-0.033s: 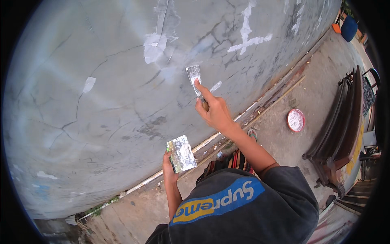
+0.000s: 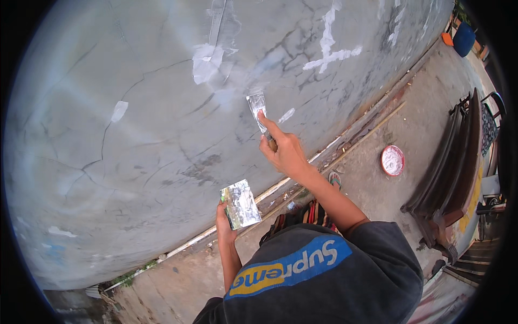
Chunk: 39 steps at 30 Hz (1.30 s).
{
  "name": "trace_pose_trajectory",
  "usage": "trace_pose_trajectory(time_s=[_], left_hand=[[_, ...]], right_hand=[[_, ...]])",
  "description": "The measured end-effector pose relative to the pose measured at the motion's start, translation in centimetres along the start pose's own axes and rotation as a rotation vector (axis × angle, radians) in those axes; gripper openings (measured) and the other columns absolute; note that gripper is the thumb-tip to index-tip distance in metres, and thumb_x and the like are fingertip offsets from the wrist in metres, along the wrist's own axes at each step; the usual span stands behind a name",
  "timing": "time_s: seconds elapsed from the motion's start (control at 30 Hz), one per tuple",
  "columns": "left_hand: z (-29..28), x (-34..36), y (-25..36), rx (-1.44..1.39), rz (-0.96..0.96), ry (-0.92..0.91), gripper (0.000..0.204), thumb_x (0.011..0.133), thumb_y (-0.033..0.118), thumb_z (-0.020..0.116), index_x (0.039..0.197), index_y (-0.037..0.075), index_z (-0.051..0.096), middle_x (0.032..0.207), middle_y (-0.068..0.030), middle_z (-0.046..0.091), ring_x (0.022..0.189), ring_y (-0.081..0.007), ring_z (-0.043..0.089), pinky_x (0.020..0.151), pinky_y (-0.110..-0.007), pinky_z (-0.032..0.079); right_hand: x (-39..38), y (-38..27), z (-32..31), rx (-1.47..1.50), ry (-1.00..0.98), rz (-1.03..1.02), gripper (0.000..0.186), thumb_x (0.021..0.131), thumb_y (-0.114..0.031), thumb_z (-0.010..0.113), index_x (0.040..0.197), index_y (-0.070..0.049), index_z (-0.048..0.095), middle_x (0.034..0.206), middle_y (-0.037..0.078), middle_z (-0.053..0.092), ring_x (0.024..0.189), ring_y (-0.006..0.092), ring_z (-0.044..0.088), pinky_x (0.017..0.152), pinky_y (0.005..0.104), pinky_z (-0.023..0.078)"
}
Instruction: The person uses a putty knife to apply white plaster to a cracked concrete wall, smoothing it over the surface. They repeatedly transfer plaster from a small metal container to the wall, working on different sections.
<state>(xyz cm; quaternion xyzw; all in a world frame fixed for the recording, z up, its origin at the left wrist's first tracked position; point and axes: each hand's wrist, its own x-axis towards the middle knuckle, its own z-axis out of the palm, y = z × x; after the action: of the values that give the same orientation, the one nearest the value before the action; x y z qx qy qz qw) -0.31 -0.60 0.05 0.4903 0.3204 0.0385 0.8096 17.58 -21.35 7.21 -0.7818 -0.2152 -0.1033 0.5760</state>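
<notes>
My right hand (image 2: 287,154) grips a putty knife (image 2: 256,103) by its handle, index finger stretched along the blade. The blade is smeared with white putty and lies at the grey cracked wall (image 2: 162,129). A faint pale smear shows just above its edge. Lower down, my left hand (image 2: 224,222) holds a small rectangular board (image 2: 242,204) coated with white putty, its fingers mostly hidden behind it. A short white putty streak (image 2: 287,115) sits right of the knife, and a larger putty patch (image 2: 206,63) lies up and left of it.
A round red-rimmed tub of white putty (image 2: 393,160) stands on the concrete floor at right. Beyond it is a dark wooden bench (image 2: 450,167). A blue barrel (image 2: 464,39) stands at far right. A pale pipe (image 2: 189,244) runs along the wall's foot.
My right hand and the putty knife have shifted slightly down the wall, uncovering a faint smear above the blade. My left hand and the board stay in place.
</notes>
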Motion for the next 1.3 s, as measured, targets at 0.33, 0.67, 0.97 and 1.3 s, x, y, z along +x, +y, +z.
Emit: trace_pose_trajectory(time_s=[0.33, 0.67, 0.97, 1.3], left_hand=[[0.1, 0.0, 0.0, -0.036, -0.009, 0.026, 0.043, 0.095, 0.027, 0.046, 0.128, 0.001, 0.051, 0.117, -0.0115, 0.064, 0.103, -0.0234, 0.064, 0.092, -0.037, 0.050], [0.4, 0.1, 0.0, 0.002, 0.008, 0.037, 0.044, 0.095, 0.027, 0.046, 0.129, 0.000, 0.051, 0.116, -0.0112, 0.064, 0.103, -0.0235, 0.064, 0.090, -0.038, 0.051], [0.2, 0.2, 0.2, 0.020, -0.024, 0.030, 0.045, 0.094, 0.028, 0.045, 0.130, 0.001, 0.049, 0.118, -0.0118, 0.063, 0.102, -0.0243, 0.065, 0.090, -0.038, 0.052], [0.2, -0.3, 0.0, 0.002, 0.003, 0.002, 0.043, 0.095, 0.027, 0.046, 0.129, 0.001, 0.050, 0.118, -0.0124, 0.063, 0.103, -0.0242, 0.064, 0.091, -0.038, 0.051]], right_hand=[[1.1, 1.3, -0.8, 0.024, 0.118, -0.117, 0.060, 0.086, -0.002, 0.063, 0.143, -0.008, 0.047, 0.051, 0.010, 0.045, 0.042, 0.0198, 0.042, 0.047, 0.0331, 0.039], [-0.8, 4.3, -0.2, 0.081, 0.154, -0.226, 0.060, 0.086, 0.002, 0.063, 0.143, -0.005, 0.047, 0.063, 0.008, 0.053, 0.045, 0.0120, 0.039, 0.046, 0.0281, 0.038], [1.3, 8.4, 4.6, -0.047, 0.306, -0.348, 0.061, 0.085, 0.001, 0.066, 0.143, -0.007, 0.048, 0.066, 0.009, 0.055, 0.045, 0.0145, 0.043, 0.047, 0.0296, 0.042], [2.5, -0.8, -3.8, -0.012, 0.104, -0.102, 0.060, 0.085, 0.000, 0.062, 0.142, -0.007, 0.049, 0.056, 0.011, 0.048, 0.044, 0.0205, 0.046, 0.047, 0.0352, 0.041]])
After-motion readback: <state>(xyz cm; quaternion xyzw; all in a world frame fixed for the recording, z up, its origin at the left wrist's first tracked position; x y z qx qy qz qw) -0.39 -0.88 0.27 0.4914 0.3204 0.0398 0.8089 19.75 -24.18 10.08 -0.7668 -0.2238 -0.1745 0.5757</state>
